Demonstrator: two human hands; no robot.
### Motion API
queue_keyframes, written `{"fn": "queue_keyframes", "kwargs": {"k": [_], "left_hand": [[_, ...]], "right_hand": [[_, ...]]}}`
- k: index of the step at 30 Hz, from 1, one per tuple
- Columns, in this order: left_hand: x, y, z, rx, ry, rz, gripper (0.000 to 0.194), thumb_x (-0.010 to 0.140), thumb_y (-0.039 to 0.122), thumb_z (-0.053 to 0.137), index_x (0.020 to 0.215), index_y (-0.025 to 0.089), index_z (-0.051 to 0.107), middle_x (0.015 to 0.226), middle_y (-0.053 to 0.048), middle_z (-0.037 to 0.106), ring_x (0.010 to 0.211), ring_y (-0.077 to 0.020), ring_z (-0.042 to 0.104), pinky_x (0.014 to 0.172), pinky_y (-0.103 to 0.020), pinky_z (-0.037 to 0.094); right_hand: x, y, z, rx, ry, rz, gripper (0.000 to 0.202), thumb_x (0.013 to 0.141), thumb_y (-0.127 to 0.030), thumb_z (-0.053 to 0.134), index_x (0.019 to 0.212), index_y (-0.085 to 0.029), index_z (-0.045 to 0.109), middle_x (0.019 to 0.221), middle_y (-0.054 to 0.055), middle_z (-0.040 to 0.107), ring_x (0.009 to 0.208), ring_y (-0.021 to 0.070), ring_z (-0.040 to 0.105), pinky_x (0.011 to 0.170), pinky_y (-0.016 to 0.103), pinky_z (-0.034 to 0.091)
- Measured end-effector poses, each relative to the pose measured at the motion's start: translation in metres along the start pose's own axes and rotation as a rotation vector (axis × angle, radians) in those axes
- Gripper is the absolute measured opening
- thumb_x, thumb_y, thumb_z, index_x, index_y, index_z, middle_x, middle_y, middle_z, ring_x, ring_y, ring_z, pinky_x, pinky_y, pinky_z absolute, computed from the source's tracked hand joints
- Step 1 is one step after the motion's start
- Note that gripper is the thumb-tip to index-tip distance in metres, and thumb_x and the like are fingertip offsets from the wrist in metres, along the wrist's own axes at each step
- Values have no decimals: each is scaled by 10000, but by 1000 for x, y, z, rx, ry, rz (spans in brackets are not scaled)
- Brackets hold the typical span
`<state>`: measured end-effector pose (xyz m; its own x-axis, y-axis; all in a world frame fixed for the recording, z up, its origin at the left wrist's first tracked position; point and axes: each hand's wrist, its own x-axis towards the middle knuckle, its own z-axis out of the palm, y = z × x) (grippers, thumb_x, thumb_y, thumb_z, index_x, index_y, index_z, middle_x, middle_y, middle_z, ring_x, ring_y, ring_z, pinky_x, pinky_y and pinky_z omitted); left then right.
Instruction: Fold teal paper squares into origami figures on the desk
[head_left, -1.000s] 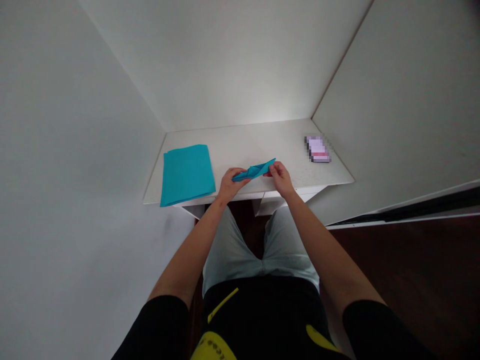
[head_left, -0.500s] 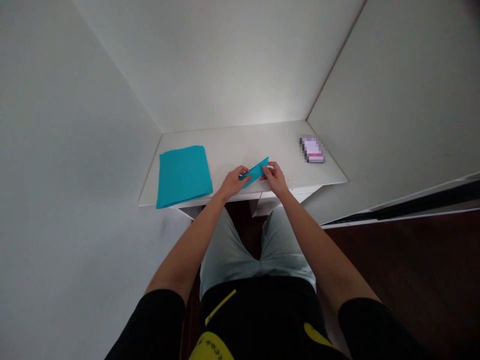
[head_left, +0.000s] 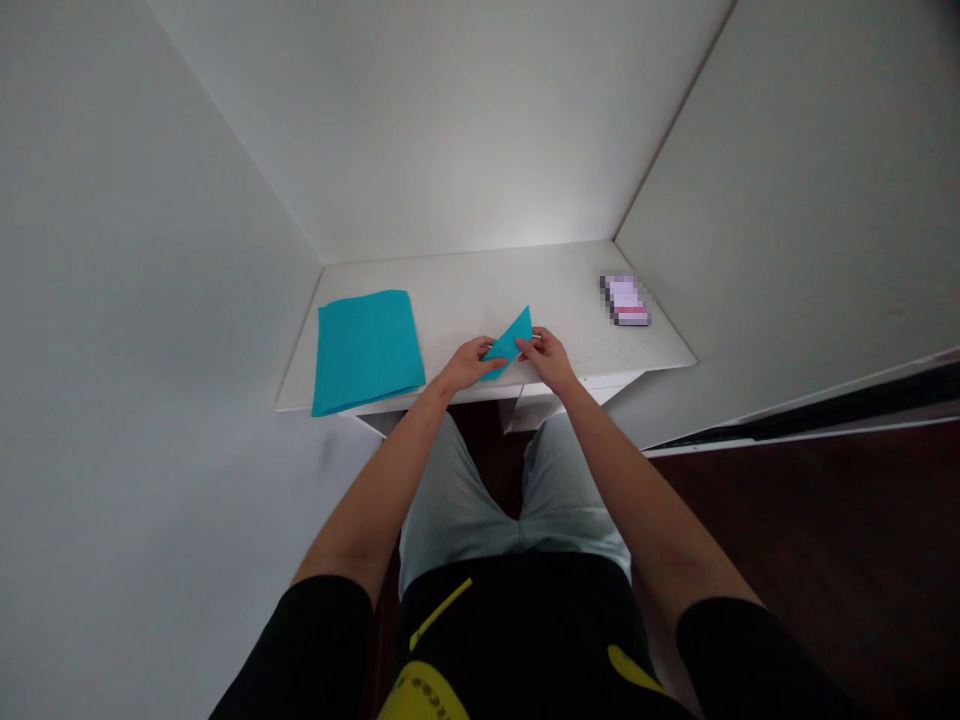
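A small folded piece of turquoise paper (head_left: pixel 508 343) is held between my two hands, just over the front part of the white table. It has a slanted shape with a pointed tip towards the back. My left hand (head_left: pixel 471 364) pinches its lower left end, thumb on top. At its right side my right hand (head_left: pixel 547 358) grips the paper, with the thumb on the near face and the fingers behind. The fingers behind the paper are partly hidden. Left of my hands lies a stack of turquoise paper sheets (head_left: pixel 367 352), its near corner jutting past the table edge.
The white table (head_left: pixel 465 290) stands in a corner between pale walls (head_left: pixel 480 130). A phone-like object (head_left: pixel 626 301), blurred by pixels, lies at its right end. Below the front edge is a white drawer unit (head_left: pixel 536 408). My legs are under the table.
The folded paper has turned in my hands, so more of its face shows and its tip points further back. My right hand has shifted slightly. The stack stays in place.
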<state>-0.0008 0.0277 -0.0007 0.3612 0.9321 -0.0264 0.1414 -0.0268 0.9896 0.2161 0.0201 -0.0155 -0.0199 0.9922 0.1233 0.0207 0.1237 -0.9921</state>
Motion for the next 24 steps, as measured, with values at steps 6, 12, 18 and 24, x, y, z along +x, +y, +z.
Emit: {"fn": "queue_keyframes", "kwargs": {"k": [6, 12, 18, 24], "left_hand": [[-3, 5, 2, -80, -53, -8, 550, 628, 448, 994, 1043, 189, 742, 965, -48, 810, 862, -201, 729, 835, -349, 584], [-7, 6, 3, -42, -34, 28, 510, 631, 494, 972, 969, 198, 731, 891, -13, 793, 813, -186, 723, 774, -323, 593], [-10, 11, 4, -21, -79, 37, 443, 691, 507, 934, 933, 185, 750, 894, -30, 776, 818, -191, 699, 803, -334, 578], [-9, 10, 5, 59, -41, 3, 528, 747, 692, 846, 847, 181, 756, 714, 12, 668, 654, -151, 595, 624, -276, 479]], "right_hand": [[-7, -3, 2, -215, -128, -18, 554, 779, -781, 785, 705, -244, 676, 635, -39, 616, 624, 156, 545, 608, 303, 466], [-4, -3, 1, -201, -74, -31, 586, 775, -830, 742, 691, -253, 685, 638, -29, 600, 637, 169, 522, 634, 317, 459], [-2, -10, 3, -148, 17, -56, 610, 816, -856, 686, 690, -259, 678, 695, 1, 652, 700, 192, 592, 761, 352, 531], [-5, -11, 3, -158, -72, -85, 580, 815, -819, 727, 696, -254, 672, 670, -17, 602, 685, 180, 559, 730, 340, 513]]}}
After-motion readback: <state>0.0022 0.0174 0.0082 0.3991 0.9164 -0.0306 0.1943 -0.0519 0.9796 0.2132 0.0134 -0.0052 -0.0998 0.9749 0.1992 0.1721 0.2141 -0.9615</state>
